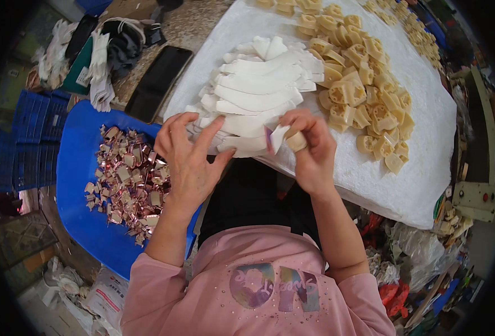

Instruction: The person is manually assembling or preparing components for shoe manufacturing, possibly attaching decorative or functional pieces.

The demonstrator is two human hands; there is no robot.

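Observation:
A spread of overlapping white curved strips [258, 92] lies on the white foam-like slab in front of me. My left hand [188, 154] rests at the near left side of these strips, fingers spread, its fingertips touching them. At the near right end of the strips, my right hand [313, 148] is closed in a pinch. A small beige moulded piece [296, 141] sits in its fingers. Right by those fingertips, a small white flap with a purple edge [277, 138] stands up; whether it is pinched too is unclear. Many similar beige pieces [365, 84] are heaped to the right.
At my left is a blue tub [82, 224] holding shiny pink-and-beige pieces [127, 179]. A black phone [157, 83] lies beside the slab [410, 201]. White gloves [99, 70] and blue crates [37, 120] are farther left. Plastic bags [418, 243] and scraps crowd the right.

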